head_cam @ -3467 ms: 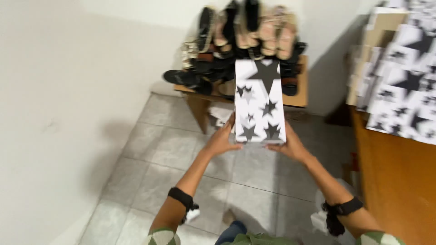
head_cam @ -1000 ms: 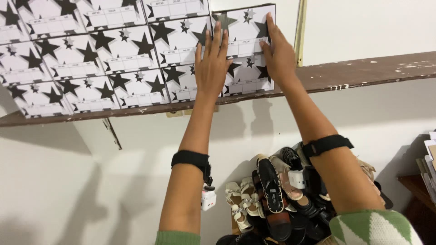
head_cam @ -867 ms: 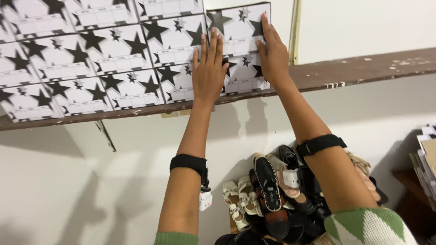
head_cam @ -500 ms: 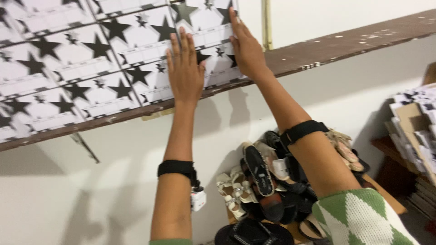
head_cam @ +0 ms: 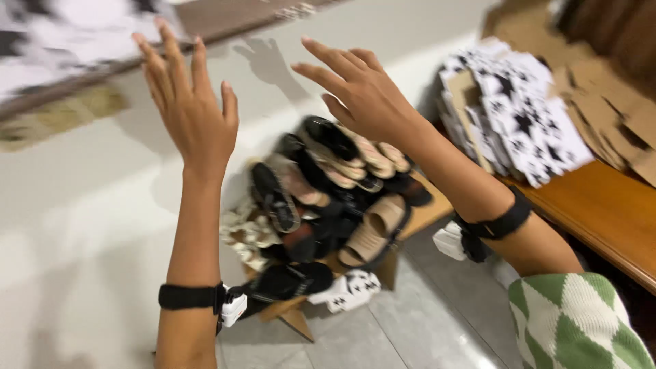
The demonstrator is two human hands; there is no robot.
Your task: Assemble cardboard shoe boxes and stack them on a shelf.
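My left hand (head_cam: 191, 109) is raised in front of the white wall with its fingers spread, holding nothing. To its right, my right hand (head_cam: 362, 89) is also raised and open, empty, just above a heap of sandals (head_cam: 328, 198). Both wrists wear black bands. The wooden shelf (head_cam: 225, 20) runs along the top of the view, with blurred white boxes printed with black stars (head_cam: 75, 34) at the upper left, above my left hand.
The sandals lie piled on a small wooden stool (head_cam: 396, 232) on the grey tiled floor (head_cam: 410, 328). At the right, a wooden table (head_cam: 594, 212) carries a stack of flattened star-printed boxes (head_cam: 519, 109) and brown cardboard (head_cam: 615, 102).
Both hands have come off the star-printed box on the shelf and dropped away, open. The view has swung down and to the right, so the shelf now sits at the top edge.
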